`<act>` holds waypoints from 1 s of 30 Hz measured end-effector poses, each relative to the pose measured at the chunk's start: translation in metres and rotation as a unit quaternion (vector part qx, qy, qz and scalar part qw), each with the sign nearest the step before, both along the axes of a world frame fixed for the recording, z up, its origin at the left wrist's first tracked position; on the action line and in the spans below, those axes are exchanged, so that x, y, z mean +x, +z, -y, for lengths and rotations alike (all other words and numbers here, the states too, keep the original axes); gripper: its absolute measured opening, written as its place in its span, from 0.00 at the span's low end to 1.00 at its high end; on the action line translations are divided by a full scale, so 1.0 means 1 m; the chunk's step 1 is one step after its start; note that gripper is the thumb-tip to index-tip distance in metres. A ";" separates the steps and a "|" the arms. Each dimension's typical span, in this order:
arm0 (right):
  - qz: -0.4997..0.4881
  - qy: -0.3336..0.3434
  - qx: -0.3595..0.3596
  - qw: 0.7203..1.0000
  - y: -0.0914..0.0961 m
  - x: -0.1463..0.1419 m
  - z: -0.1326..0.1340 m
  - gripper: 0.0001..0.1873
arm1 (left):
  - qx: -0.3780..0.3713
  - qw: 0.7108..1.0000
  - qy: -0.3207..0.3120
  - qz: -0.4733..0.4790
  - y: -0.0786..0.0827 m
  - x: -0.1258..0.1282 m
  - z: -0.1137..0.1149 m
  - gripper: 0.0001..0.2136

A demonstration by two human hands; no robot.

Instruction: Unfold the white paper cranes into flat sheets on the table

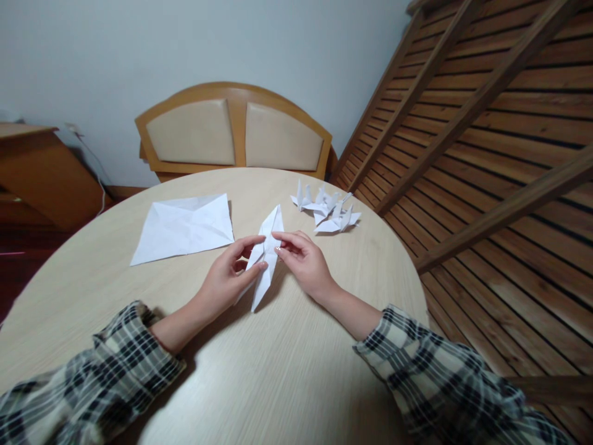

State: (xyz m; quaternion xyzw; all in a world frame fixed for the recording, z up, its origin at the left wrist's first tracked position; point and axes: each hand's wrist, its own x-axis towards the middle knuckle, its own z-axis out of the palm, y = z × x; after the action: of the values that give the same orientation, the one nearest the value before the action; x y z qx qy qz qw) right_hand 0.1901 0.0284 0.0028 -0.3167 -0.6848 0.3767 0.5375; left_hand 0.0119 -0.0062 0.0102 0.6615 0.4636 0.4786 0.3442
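Between my two hands is a folded piece of white paper (267, 274), long and narrow with pointed ends, held slightly above the table. My left hand (228, 272) pinches its left side, thumb on the near face and index finger higher up. On the right edge, the thumb and index finger of my right hand (306, 259) grip the same paper. Several white origami cranes (327, 210) stand in a cluster beyond my right hand. To the left, a creased white paper sheet (185, 228) lies on the table.
The round pale wooden table (259, 383) fills the foreground. Past its far edge stands a wooden headboard (241, 123) with two cream panels against the wall. A slatted wooden structure (486, 123) rises at the right, and a brown wooden desk (37, 173) is at far left.
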 end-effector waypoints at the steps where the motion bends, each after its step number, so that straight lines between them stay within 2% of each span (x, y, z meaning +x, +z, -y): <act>1: -0.004 0.001 -0.006 1.000 0.000 0.000 0.000 0.14 | 0.001 1.000 0.001 -0.010 0.000 0.000 0.000 0.19; 8: -0.006 -0.015 -0.016 1.000 0.002 -0.001 0.001 0.13 | 0.035 0.997 0.048 -0.045 0.003 -0.003 0.001 0.16; 17: 0.029 0.015 -0.014 0.999 0.000 0.000 0.000 0.08 | 0.066 0.992 0.091 -0.050 0.000 -0.009 -0.002 0.13; 20: 0.047 0.040 -0.023 0.998 -0.003 0.000 0.000 0.10 | 0.065 0.994 0.085 -0.009 -0.001 -0.010 -0.003 0.14; 24: 0.098 0.050 0.003 0.994 -0.002 0.000 0.002 0.14 | 0.088 0.992 0.080 -0.028 0.000 -0.010 -0.005 0.05; 30: 0.153 0.060 0.035 0.986 0.003 0.002 0.006 0.15 | 0.045 0.997 0.057 -0.034 0.001 -0.008 -0.004 0.11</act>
State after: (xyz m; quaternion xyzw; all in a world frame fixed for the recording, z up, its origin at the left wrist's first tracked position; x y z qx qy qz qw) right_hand 0.1925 0.0223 0.0059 -0.3102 -0.7894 0.3309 0.4136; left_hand 0.0043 -0.0018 0.0107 0.6646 0.4899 0.4950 0.2708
